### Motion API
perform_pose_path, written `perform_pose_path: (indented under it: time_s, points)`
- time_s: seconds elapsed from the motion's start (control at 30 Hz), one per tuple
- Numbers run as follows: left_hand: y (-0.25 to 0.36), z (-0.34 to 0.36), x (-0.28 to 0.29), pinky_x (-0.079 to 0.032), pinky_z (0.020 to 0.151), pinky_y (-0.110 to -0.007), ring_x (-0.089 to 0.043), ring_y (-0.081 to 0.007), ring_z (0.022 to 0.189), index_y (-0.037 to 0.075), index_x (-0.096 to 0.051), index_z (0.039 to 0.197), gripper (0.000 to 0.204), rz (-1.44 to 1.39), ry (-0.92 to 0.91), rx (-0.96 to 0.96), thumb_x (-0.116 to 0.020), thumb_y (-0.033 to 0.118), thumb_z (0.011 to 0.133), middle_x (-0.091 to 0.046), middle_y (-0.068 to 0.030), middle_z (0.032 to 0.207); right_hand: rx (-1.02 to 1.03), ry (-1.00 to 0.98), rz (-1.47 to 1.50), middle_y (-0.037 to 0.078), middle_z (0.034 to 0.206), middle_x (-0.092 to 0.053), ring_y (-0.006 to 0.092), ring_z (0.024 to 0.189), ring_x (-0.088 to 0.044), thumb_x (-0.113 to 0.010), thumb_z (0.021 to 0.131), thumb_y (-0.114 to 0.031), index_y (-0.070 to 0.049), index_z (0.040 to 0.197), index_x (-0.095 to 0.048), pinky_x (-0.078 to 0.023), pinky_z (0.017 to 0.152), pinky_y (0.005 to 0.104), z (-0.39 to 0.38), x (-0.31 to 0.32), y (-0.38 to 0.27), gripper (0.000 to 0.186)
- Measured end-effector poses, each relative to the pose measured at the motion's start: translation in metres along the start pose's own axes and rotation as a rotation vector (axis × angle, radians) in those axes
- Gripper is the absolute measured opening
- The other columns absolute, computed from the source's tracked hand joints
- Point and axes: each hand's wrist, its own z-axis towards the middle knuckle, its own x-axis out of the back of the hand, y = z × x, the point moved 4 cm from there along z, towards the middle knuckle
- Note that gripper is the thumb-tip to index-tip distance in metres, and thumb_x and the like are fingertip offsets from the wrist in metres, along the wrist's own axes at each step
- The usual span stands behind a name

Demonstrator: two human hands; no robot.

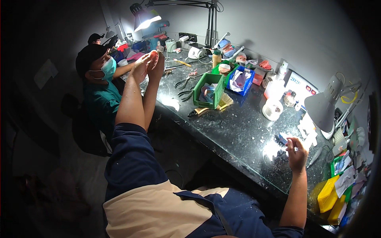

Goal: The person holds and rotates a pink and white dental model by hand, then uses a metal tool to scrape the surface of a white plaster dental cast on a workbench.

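My left hand reaches far out to the left, raised beside a co-worker's hand. At the fingertips, where the two hands meet, is a small reddish-pink piece. My fingers appear closed on it, though the hands partly hide its shape. On the right, my right hand is just over the table by a bright patch of light. Its fingers are loosely bent and apart, with no held thing visible. Close to these fingertips is a small blue item, too glared to name.
A masked co-worker sits at the left. Green and blue bins, pliers, a brush and a white round tub stand mid-table. A grey lamp and yellow bins are at the right.
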Motion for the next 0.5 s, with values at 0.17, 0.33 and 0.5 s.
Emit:
perform_pose_path:
  time_s: [0.17,0.33,0.5]
  points:
    - [0.002,0.002,-0.007,-0.061,0.098,-0.031,-0.075,-0.0136,0.117,0.010,-0.068,0.146,0.038,-0.027,-0.060,-0.031,-0.069,0.032,0.115,-0.076,-0.0006,0.132,-0.002,-0.007,-0.008,0.008,0.086,-0.082,0.0158,0.079,-0.079,-0.072,0.108,-0.012,-0.004,0.114,-0.081,-0.060,0.075,0.0318,-0.001,0.000,0.006,0.014]
    - [-0.007,0.020,0.008,-0.063,0.096,-0.029,-0.075,-0.0137,0.114,0.010,-0.069,0.142,0.033,-0.054,0.078,0.032,-0.066,0.031,0.116,-0.076,-0.0023,0.130,0.001,-0.011,-0.021,0.008,0.086,-0.082,0.0155,0.080,-0.079,-0.072,0.107,-0.012,-0.004,0.115,-0.081,-0.060,0.077,0.0315,0.001,0.002,0.004,0.014]
    - [-0.003,0.031,-0.003,-0.068,0.096,-0.033,-0.076,-0.0173,0.106,0.004,-0.069,0.135,0.024,-0.255,0.091,0.024,-0.058,0.017,0.117,-0.076,-0.0079,0.124,-0.013,-0.010,-0.047,0.008,0.086,-0.081,0.0147,0.081,-0.078,-0.072,0.108,-0.014,-0.004,0.115,-0.081,-0.059,0.078,0.0313,-0.002,0.003,0.002,0.015]
